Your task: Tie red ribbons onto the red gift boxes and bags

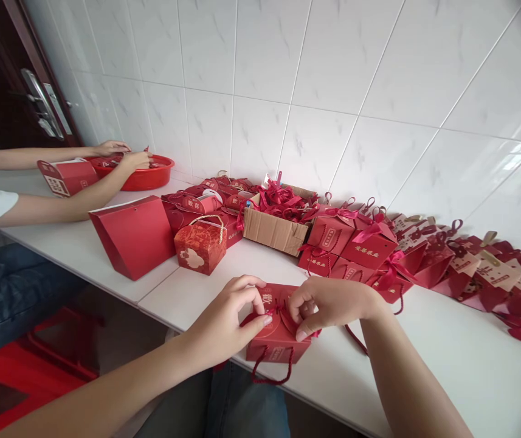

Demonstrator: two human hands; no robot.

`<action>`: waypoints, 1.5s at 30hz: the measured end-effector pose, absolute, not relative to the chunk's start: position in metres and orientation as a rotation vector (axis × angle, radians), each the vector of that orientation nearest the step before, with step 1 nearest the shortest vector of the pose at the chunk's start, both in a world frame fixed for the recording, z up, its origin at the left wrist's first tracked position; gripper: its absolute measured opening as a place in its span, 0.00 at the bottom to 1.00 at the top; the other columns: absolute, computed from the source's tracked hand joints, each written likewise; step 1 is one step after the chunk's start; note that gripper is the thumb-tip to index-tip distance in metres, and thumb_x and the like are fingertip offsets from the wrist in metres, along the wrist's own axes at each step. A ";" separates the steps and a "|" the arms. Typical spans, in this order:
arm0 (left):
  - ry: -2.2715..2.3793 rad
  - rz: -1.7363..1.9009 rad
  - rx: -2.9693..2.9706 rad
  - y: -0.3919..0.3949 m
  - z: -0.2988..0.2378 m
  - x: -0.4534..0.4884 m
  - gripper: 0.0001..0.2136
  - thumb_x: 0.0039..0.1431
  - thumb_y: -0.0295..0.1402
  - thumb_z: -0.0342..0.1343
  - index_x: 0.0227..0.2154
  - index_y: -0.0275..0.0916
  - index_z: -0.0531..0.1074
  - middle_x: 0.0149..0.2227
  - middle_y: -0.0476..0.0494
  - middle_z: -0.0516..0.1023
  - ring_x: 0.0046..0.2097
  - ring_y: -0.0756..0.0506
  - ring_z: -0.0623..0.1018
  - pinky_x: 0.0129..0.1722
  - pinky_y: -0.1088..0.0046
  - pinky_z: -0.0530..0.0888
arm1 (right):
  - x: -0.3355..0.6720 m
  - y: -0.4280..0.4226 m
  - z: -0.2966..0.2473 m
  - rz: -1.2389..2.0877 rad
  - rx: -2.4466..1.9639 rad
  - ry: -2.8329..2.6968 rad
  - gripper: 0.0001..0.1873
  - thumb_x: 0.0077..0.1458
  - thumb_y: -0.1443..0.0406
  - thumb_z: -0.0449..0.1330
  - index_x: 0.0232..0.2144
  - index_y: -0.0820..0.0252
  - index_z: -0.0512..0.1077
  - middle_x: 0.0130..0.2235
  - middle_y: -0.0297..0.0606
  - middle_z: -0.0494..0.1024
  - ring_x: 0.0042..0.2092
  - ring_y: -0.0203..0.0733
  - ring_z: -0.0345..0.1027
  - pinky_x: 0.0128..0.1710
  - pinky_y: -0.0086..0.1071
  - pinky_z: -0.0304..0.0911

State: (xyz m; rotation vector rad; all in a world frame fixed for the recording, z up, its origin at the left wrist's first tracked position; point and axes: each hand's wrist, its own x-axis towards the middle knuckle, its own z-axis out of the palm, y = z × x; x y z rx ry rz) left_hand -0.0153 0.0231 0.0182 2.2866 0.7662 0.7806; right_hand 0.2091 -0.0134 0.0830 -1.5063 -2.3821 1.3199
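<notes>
At the near edge of the white tabletop (442, 359), two hands work ribbon on a smooth red box.

The left hand (242, 313) has a narrow grip, thumb and finger pinching the shiny red ribbon (282, 309) over the red box (278, 333); the right hand (328, 307) grips the ribbon's other side, fingers curled. A twisted cord handle (272, 382) droops from the box's front. Beyond stand a flower-patterned box (202, 246) with a pale rope handle (212, 216), a plain wedge-shaped box (137, 237), and a corrugated carton (273, 230) heaped with crumpled ribbons (282, 199).
</notes>
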 end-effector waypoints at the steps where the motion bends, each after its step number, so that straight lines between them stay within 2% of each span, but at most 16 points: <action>1: 0.756 0.800 2.293 0.023 0.017 -0.016 0.05 0.55 0.31 0.56 0.25 0.41 0.67 0.49 0.41 0.72 0.53 0.41 0.73 0.54 0.60 0.68 | 0.210 -0.013 0.083 1.337 -1.498 -2.376 0.11 0.48 0.59 0.65 0.24 0.62 0.71 0.23 0.30 0.71 0.27 0.32 0.65 0.28 0.25 0.58; 6: 0.709 0.883 2.312 0.021 0.012 -0.017 0.05 0.58 0.31 0.53 0.26 0.41 0.65 0.46 0.40 0.74 0.50 0.42 0.74 0.50 0.63 0.71 | 0.215 -0.009 0.083 1.310 -1.457 -2.391 0.15 0.48 0.57 0.64 0.22 0.62 0.69 0.23 0.30 0.70 0.26 0.32 0.62 0.27 0.25 0.56; 12: 0.734 0.947 2.299 0.020 0.013 -0.020 0.06 0.59 0.30 0.50 0.26 0.41 0.63 0.42 0.40 0.75 0.47 0.43 0.76 0.47 0.65 0.72 | 0.224 -0.007 0.082 1.298 -1.676 -2.294 0.18 0.47 0.53 0.64 0.22 0.63 0.69 0.24 0.35 0.75 0.26 0.34 0.66 0.25 0.25 0.58; 15: 0.746 0.923 2.289 0.021 0.014 -0.023 0.07 0.60 0.29 0.49 0.26 0.40 0.63 0.42 0.40 0.75 0.47 0.43 0.76 0.47 0.65 0.73 | 0.230 -0.003 0.077 1.354 -1.671 -2.243 0.17 0.46 0.53 0.64 0.22 0.62 0.69 0.23 0.33 0.73 0.25 0.34 0.66 0.24 0.25 0.58; 18: 0.775 0.885 2.307 0.021 0.016 -0.025 0.08 0.60 0.30 0.49 0.25 0.40 0.62 0.42 0.40 0.75 0.47 0.43 0.76 0.46 0.66 0.73 | 0.234 0.001 0.072 1.364 -1.669 -2.238 0.16 0.47 0.55 0.64 0.21 0.62 0.69 0.20 0.30 0.70 0.23 0.30 0.61 0.23 0.24 0.55; 22: 0.814 0.905 2.339 0.022 0.015 -0.025 0.08 0.59 0.30 0.49 0.25 0.41 0.61 0.44 0.39 0.75 0.47 0.43 0.77 0.44 0.67 0.73 | 0.231 0.001 0.072 1.302 -1.711 -2.251 0.12 0.46 0.59 0.64 0.22 0.62 0.70 0.21 0.30 0.71 0.23 0.30 0.60 0.23 0.23 0.53; 27: 0.802 1.000 2.305 0.026 0.009 -0.016 0.07 0.56 0.28 0.51 0.24 0.41 0.60 0.51 0.36 0.75 0.54 0.39 0.74 0.51 0.61 0.71 | 0.229 -0.002 0.080 1.235 -1.780 -2.254 0.12 0.48 0.59 0.63 0.22 0.64 0.74 0.23 0.33 0.73 0.25 0.32 0.63 0.25 0.25 0.55; 30: 0.813 1.057 2.269 0.030 0.005 -0.009 0.09 0.53 0.27 0.52 0.23 0.42 0.57 0.53 0.34 0.73 0.58 0.38 0.71 0.53 0.58 0.70 | 0.234 -0.003 0.081 1.208 -1.630 -2.265 0.15 0.49 0.55 0.64 0.25 0.64 0.76 0.26 0.35 0.74 0.29 0.35 0.65 0.30 0.27 0.59; 32: 0.820 1.087 2.266 0.032 0.004 -0.004 0.10 0.52 0.25 0.51 0.23 0.42 0.55 0.51 0.35 0.74 0.58 0.38 0.71 0.52 0.60 0.70 | 0.238 -0.006 0.077 1.236 -1.414 -2.214 0.17 0.50 0.54 0.63 0.25 0.64 0.76 0.27 0.35 0.73 0.30 0.35 0.64 0.33 0.28 0.60; 34: 0.828 1.100 2.286 0.031 0.002 0.000 0.11 0.52 0.24 0.49 0.23 0.43 0.53 0.43 0.39 0.76 0.56 0.40 0.72 0.49 0.63 0.72 | 0.238 -0.011 0.068 1.280 -1.222 -2.032 0.16 0.51 0.56 0.64 0.24 0.64 0.76 0.27 0.35 0.72 0.30 0.34 0.63 0.34 0.28 0.60; 37: 0.883 1.095 2.342 0.029 0.000 0.004 0.10 0.53 0.24 0.47 0.24 0.44 0.52 0.33 0.43 0.71 0.53 0.40 0.73 0.43 0.64 0.73 | 0.230 -0.021 0.047 1.257 -1.071 -1.691 0.14 0.48 0.57 0.67 0.24 0.64 0.75 0.28 0.35 0.72 0.30 0.34 0.63 0.34 0.29 0.61; 39: 0.925 1.130 2.379 0.027 -0.001 0.006 0.10 0.53 0.25 0.48 0.25 0.44 0.52 0.36 0.42 0.70 0.53 0.38 0.71 0.42 0.63 0.73 | 0.223 -0.026 0.032 1.191 -1.030 -1.532 0.14 0.49 0.56 0.66 0.26 0.62 0.74 0.26 0.34 0.71 0.28 0.34 0.63 0.33 0.30 0.61; 42: 0.914 1.225 2.420 0.027 -0.003 0.009 0.10 0.51 0.24 0.49 0.27 0.43 0.53 0.42 0.38 0.68 0.55 0.37 0.68 0.46 0.57 0.71 | 0.215 -0.027 0.016 1.079 -0.978 -1.366 0.15 0.52 0.53 0.63 0.28 0.59 0.73 0.21 0.30 0.67 0.24 0.33 0.60 0.30 0.30 0.60; 45: 0.856 1.275 2.437 0.028 0.000 0.010 0.10 0.49 0.21 0.50 0.29 0.42 0.55 0.44 0.37 0.67 0.55 0.36 0.66 0.51 0.53 0.68 | 0.209 -0.026 0.010 1.033 -0.939 -1.307 0.13 0.54 0.54 0.61 0.30 0.58 0.75 0.23 0.32 0.70 0.27 0.35 0.64 0.32 0.31 0.62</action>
